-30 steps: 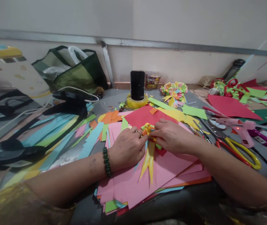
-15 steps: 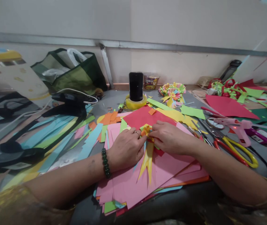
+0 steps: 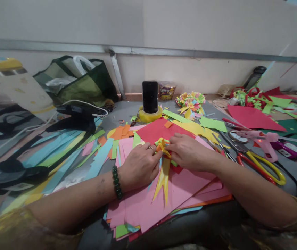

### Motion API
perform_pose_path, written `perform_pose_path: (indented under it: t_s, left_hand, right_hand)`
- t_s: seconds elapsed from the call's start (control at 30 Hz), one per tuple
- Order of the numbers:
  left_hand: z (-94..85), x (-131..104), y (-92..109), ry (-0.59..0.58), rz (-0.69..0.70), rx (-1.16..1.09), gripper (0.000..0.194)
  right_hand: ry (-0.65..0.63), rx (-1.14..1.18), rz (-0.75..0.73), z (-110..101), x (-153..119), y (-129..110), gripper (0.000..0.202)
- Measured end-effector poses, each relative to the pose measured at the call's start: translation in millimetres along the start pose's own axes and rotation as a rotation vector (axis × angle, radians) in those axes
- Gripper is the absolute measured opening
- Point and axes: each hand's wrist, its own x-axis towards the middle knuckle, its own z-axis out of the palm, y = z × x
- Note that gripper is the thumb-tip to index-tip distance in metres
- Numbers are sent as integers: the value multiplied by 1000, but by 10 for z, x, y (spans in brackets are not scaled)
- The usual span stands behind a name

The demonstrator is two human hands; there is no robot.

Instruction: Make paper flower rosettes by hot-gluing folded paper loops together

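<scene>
Both my hands meet over a stack of pink paper (image 3: 179, 194). Between them is a yellow paper bow (image 3: 164, 147) with two pointed tails (image 3: 162, 182) hanging toward me. My left hand (image 3: 140, 161) is closed, its fingertips pinching the bow's left side. On the other side my right hand (image 3: 187, 151) pinches the bow's right loop between thumb and fingers. Bits of green, orange and red paper show under the bow, partly hidden by my fingers. A red paper sheet (image 3: 155, 130) lies just beyond my hands.
Scissors (image 3: 261, 166) with red and yellow handles and a pink glue gun (image 3: 266, 142) lie to the right. A phone (image 3: 150, 97) stands in a yellow tape roll (image 3: 150, 116). Paper flowers (image 3: 191, 102) sit behind. Coloured strips (image 3: 57, 149) and a black strap (image 3: 15, 172) spread left.
The bow's loops look slightly more opened out between my fingers. My hands stay in nearly the same place, and the whole view has shifted a little.
</scene>
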Motion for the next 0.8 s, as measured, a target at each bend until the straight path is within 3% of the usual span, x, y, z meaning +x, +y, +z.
perform_pose_path:
  t_s: [0.3,0.5,0.8]
  left_hand:
    - [-28,7,14,-56,-8,31,24]
    - [-2,-7,8,-22,-5,25,27]
    - [6,-11,4,-15,3,16,28]
  right_hand:
    - [40,-8,-33,-15,-22,2,25]
    - [-23,17,-44,13,-28,1,24]
    - [-9,56,-56,13,-19,11,23]
